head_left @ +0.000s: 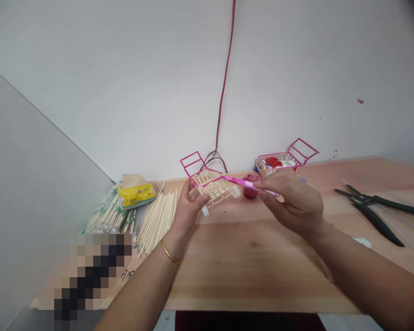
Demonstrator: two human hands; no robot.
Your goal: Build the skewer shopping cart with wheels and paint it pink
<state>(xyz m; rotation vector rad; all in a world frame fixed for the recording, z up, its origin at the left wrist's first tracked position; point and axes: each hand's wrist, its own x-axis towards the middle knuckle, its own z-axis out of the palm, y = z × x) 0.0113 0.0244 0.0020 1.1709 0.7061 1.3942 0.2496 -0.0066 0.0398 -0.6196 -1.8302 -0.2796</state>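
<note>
My left hand (189, 207) grips a small cart (212, 184) built of pale sticks, with a pink-painted handle frame and white cap wheels, held just above the wooden table (248, 266). In my right hand (293, 202) is a pink brush (243, 183), pinched between the fingers, with its tip touching the cart's top edge. Just behind the brush sits a small red pot (250, 191).
A second pink-edged stick cart (284, 161) with red and white caps inside stands by the wall. Loose sticks (157, 216) and a yellow tissue pack (136, 192) lie at the left. Green-handled pliers (376, 207) rest at the right. A red and black cable (224, 92) hangs down the wall.
</note>
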